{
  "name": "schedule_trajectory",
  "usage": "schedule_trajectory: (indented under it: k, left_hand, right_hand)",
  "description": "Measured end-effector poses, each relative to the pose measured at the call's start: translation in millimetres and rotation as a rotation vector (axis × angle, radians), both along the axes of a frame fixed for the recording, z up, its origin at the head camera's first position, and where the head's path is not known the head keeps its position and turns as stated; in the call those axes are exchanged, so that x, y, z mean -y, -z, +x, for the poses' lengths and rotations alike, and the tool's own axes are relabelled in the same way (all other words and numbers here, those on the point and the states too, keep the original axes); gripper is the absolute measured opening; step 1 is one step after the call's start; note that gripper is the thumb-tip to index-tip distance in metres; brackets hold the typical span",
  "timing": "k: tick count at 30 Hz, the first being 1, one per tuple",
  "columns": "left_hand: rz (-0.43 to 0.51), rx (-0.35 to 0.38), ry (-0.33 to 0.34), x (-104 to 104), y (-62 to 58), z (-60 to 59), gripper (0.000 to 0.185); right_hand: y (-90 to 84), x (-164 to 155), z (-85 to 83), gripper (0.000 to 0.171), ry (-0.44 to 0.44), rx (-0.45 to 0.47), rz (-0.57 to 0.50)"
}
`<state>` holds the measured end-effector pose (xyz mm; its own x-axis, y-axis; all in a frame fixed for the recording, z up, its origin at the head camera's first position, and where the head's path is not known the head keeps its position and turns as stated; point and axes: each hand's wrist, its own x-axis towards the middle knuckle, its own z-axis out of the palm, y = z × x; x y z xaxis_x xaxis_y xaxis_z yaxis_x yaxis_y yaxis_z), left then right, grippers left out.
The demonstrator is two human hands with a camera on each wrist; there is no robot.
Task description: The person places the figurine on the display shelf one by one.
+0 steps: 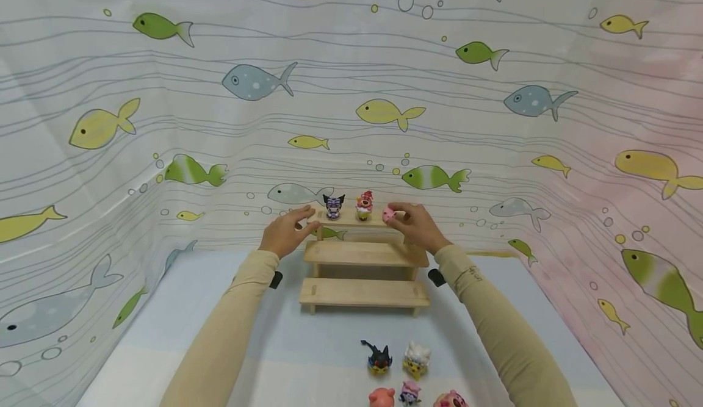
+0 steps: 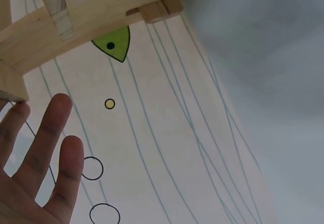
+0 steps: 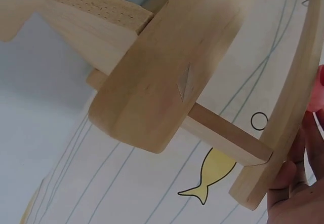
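Observation:
My right hand (image 1: 415, 224) pinches a small pink figurine (image 1: 389, 214) at the right end of the top tier of a wooden three-step stand (image 1: 365, 253). A red-pink edge of the figurine (image 3: 318, 95) shows beside the fingers in the right wrist view. At the left end of the top tier is my left hand (image 1: 285, 234), its fingertips right at the board's end; the left wrist view shows its loosely extended fingers (image 2: 53, 120). Between the hands, a black-and-purple eared figurine (image 1: 332, 207) and a red-and-pink figurine (image 1: 364, 206) stand upright on the top tier.
On the table (image 1: 307, 358) in front of the stand are several more figurines: a black one (image 1: 379, 359), a white-and-yellow one (image 1: 417, 359), a pink-and-purple one (image 1: 409, 392), and pink ones at the lower edge. Fish-patterned sheets (image 1: 340, 59) surround the table behind and at both sides.

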<state>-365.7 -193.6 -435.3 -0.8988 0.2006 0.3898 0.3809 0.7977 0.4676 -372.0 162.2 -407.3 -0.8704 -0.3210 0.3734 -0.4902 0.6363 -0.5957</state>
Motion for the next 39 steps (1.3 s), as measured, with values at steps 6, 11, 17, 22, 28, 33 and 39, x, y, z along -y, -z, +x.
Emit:
schedule_trajectory:
  k: [6,11,17,22,28,33,39]
  left_hand:
    - [-0.001,-0.002,-0.005,-1,1.9,-0.4,0.054]
    - [0.0,0.002,-0.001,0,1.2,-0.7,0.055]
    - [-0.004,0.005,-0.002,-1,-0.1,-0.1,0.055]
    - [0.002,-0.004,0.008,-1,-0.3,0.7,0.056]
    - [0.002,0.013,0.002,0,-0.8,1.1,0.056]
    - [0.008,0.014,0.0,1,-0.2,0.1,0.055]
    - [-0.002,0.01,0.001,1,0.7,-0.9,0.056]
  right_hand:
    - [0.6,2,1.1,0.045,0.036,0.022,0.012]
    - [0.6,2,1.7,0.047,0.052,0.036,0.014]
    - [-1.2,2,4.0,0.051,0.076,0.074,0.007]
    - [-4.5,-1,7.7,0.054,0.08,0.044,0.014]
    - [-10.0,-8,16.2,0.051,0.054,0.022,-0.029]
    - [-10.8,-21,24.0,0.052,0.028,0.028,-0.059]
    - [-14.3,-38,46.8,0.05,-0.005,-0.06,-0.037]
